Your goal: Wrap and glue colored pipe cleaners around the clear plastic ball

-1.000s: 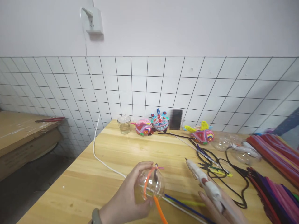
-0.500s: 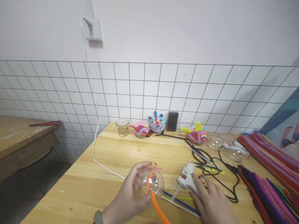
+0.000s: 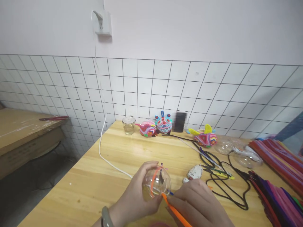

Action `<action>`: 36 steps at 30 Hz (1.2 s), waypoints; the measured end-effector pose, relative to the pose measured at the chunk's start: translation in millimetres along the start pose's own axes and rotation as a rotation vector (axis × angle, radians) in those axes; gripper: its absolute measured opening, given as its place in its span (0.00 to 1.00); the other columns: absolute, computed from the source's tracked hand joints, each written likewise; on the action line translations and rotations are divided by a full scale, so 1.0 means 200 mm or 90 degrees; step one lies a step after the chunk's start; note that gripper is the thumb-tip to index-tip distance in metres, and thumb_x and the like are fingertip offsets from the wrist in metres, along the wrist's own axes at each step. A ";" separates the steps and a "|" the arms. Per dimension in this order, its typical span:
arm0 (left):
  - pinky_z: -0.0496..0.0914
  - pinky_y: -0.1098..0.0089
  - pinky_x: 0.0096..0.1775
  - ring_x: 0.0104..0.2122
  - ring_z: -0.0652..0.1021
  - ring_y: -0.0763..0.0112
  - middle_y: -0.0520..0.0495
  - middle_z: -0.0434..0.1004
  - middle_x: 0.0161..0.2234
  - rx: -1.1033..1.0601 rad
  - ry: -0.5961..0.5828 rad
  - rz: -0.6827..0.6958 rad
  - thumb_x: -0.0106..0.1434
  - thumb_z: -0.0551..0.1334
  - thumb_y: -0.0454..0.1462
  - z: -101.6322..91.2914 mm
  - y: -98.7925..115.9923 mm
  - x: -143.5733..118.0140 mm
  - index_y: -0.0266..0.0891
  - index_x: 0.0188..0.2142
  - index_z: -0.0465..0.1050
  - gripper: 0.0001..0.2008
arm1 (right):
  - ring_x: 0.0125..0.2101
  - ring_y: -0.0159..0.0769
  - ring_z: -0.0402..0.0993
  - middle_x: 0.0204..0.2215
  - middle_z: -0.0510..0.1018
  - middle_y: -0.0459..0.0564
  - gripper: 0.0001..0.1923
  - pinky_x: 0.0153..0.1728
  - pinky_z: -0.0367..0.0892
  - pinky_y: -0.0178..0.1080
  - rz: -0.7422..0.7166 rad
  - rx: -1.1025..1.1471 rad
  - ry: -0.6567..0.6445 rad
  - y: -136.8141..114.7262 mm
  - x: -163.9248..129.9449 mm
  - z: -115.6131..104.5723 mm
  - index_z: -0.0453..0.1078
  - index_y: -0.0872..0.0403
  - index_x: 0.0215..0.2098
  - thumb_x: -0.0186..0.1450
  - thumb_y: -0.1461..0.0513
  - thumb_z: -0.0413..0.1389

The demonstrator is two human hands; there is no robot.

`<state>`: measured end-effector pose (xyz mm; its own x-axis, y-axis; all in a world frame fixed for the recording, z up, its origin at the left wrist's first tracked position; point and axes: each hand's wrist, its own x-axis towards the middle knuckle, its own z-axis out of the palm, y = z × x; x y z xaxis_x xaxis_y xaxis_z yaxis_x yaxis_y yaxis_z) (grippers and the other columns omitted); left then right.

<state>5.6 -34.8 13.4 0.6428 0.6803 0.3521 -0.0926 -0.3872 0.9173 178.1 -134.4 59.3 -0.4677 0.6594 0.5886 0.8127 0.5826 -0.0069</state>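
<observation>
- Left hand (image 3: pixel 139 192) has its grip curled around a clear ball (image 3: pixel 165 182), thumb low and fingers over the far side, just above the near part of the counter (image 3: pixel 78 186).
- Right hand (image 3: pixel 196 203) is pinching an orange stem (image 3: pixel 176 212) close to the ball, fingers pressed together on it. Stem's end is right at the ball's lower edge, and an orange band curves up the ball too. Can't tell if it's all one piece.
- Blue bit (image 3: pixel 169 192) pokes out between the ball and the right hand, mostly covered.
- White glue gun (image 3: pixel 195 172) lies just past the right hand, which hides part of it.
- Tangled black cord (image 3: pixel 245 175) sits right of that, with a yellow cutter (image 3: pixel 222 175) among the loops.
- Along the back, left to right: glass cup (image 3: pixel 128 125), pink critter (image 3: pixel 147 129), toothy blue critter (image 3: pixel 164 125), a pixelated dark thing (image 3: pixel 180 122), then a yellow-winged critter (image 3: pixel 205 138).
- More clear balls (image 3: pixel 223 147) sit beside that last one, then red stems (image 3: pixel 276 160), with dark stems (image 3: pixel 276 192) nearer.
</observation>
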 end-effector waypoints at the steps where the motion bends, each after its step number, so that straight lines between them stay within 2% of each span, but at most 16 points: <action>1: 0.69 0.58 0.55 0.55 0.72 0.54 0.35 0.65 0.57 0.003 0.002 -0.002 0.55 0.65 0.33 0.00 0.00 0.00 0.40 0.56 0.57 0.30 | 0.25 0.36 0.72 0.25 0.77 0.46 0.12 0.26 0.62 0.39 -0.012 0.002 0.001 0.01 0.01 0.01 0.67 0.53 0.42 0.61 0.67 0.62; 3: 0.69 0.58 0.55 0.55 0.72 0.54 0.36 0.65 0.57 0.008 0.008 0.002 0.54 0.64 0.31 -0.01 0.00 0.00 0.40 0.56 0.57 0.30 | 0.25 0.35 0.72 0.26 0.77 0.46 0.09 0.26 0.63 0.38 0.018 0.042 0.005 0.04 0.01 0.02 0.67 0.52 0.39 0.63 0.69 0.59; 5: 0.68 0.57 0.56 0.56 0.72 0.55 0.36 0.64 0.58 0.009 0.013 0.005 0.54 0.64 0.29 -0.01 -0.01 0.00 0.41 0.56 0.57 0.31 | 0.27 0.34 0.73 0.27 0.76 0.45 0.09 0.28 0.65 0.37 0.099 0.111 0.020 0.06 0.02 0.03 0.67 0.50 0.37 0.64 0.70 0.56; 10: 0.68 0.58 0.57 0.58 0.71 0.55 0.39 0.65 0.59 -0.001 -0.013 -0.007 0.54 0.64 0.28 0.00 -0.02 -0.01 0.44 0.56 0.57 0.32 | 0.33 0.32 0.73 0.31 0.76 0.44 0.06 0.34 0.68 0.33 0.215 0.295 0.088 0.10 0.02 0.05 0.67 0.49 0.36 0.67 0.67 0.55; 21: 0.67 0.57 0.57 0.58 0.70 0.53 0.38 0.65 0.58 0.002 -0.034 -0.031 0.55 0.66 0.33 -0.01 0.00 -0.01 0.43 0.57 0.57 0.32 | 0.37 0.33 0.72 0.34 0.73 0.45 0.06 0.39 0.67 0.32 0.249 0.383 0.078 0.14 0.03 0.08 0.68 0.48 0.35 0.68 0.66 0.55; 31: 0.68 0.58 0.56 0.59 0.69 0.54 0.41 0.64 0.58 -0.032 -0.055 -0.001 0.54 0.65 0.29 0.00 0.03 -0.01 0.47 0.56 0.57 0.33 | 0.37 0.34 0.73 0.34 0.75 0.45 0.05 0.40 0.68 0.32 0.335 0.426 0.016 0.13 0.04 0.06 0.69 0.48 0.35 0.69 0.61 0.53; 36: 0.69 0.58 0.56 0.59 0.69 0.54 0.42 0.63 0.58 -0.044 -0.061 0.015 0.54 0.65 0.28 0.01 0.02 -0.01 0.48 0.56 0.56 0.33 | 0.36 0.33 0.72 0.33 0.74 0.44 0.06 0.40 0.68 0.31 0.346 0.428 0.022 0.13 0.04 0.06 0.69 0.48 0.34 0.69 0.61 0.53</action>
<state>5.1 -39.1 15.8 0.7095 0.6075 0.3571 -0.1581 -0.3566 0.9208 190.9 -108.9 53.4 -0.0542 0.9193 0.3899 0.5371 0.3560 -0.7647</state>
